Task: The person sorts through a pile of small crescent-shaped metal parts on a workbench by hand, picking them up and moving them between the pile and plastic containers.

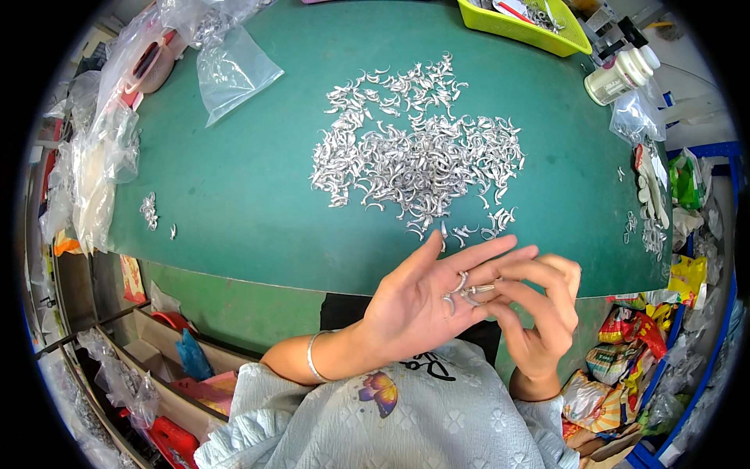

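Left hand [414, 301] and right hand [543, 301] met over small silver bits [449, 305].
The left hand was spread, palm up, with curved bits lying on it. The right hand pinched one bit between thumb and finger over that palm. A big pile [426, 160] of bits sat on the green table [234, 184], just past the hands, with a yellow basket [519, 34] at the far right.
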Available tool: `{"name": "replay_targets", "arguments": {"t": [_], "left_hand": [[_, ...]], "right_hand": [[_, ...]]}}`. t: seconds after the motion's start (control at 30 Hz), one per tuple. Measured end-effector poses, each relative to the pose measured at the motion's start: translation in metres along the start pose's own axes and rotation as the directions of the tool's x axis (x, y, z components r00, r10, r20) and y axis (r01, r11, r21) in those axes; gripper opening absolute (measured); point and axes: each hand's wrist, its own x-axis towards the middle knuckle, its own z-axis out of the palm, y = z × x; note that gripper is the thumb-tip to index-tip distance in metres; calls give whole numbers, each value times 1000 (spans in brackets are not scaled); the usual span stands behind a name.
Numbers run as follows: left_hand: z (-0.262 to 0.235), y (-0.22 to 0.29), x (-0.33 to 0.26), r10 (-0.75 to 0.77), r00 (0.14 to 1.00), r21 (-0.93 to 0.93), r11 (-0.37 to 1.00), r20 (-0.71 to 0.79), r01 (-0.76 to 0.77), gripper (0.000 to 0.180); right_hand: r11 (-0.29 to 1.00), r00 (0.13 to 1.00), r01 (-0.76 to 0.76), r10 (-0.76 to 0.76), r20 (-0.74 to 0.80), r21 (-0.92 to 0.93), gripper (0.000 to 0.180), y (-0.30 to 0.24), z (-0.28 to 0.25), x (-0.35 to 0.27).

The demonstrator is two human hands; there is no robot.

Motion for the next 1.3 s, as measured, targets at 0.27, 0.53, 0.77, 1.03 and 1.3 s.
{"name": "replay_targets", "arguments": {"t": [0.27,0.53,0.77,1.03,1.3], "left_hand": [[0,0,0,29,999,-4,1000,22,-28,70],[1,0,-1,46,999,-31,998,15,-45,70],[-4,-3,1,80,995,-17,997,65,-79,68],[-2,-4,1,93,995,-47,995,25,-92,66],[1,-4,3,120,993,-64,991,15,-119,67]], "right_hand": [[995,997,55,-51,49,-82,28,-4,1,-7],[983,999,42,-47,-21,-177,27,-7,9,-14],[955,992,126,-119,42,-268,17,-11,10,-14],[937,991,133,-129,34,-324,15,-13,9,-14],[954,995,88,-71,70,-288,17,-14,7,-14]]}}
